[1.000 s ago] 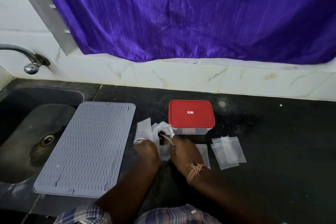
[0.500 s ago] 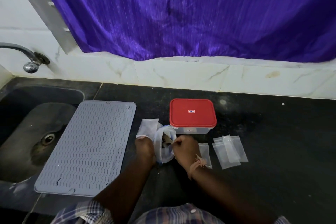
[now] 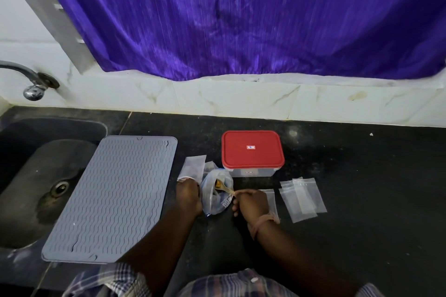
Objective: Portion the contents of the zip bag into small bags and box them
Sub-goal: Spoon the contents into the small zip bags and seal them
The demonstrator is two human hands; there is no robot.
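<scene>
Fingers of my right hand (image 3: 251, 202) pinch a spoon (image 3: 223, 188) inside the zip bag (image 3: 216, 194); left hand (image 3: 188, 194) grips a small bag (image 3: 193, 167) at 10 o'clock. Tilting could spill it.

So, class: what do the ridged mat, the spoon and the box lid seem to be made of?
Mat: probably silicone or rubber; matte grey with moulded wavy ridges. Spoon: looks like wood; pale tan and dull, though plastic is possible. Box lid: plastic; smooth red with a soft sheen and rounded corners.
</scene>
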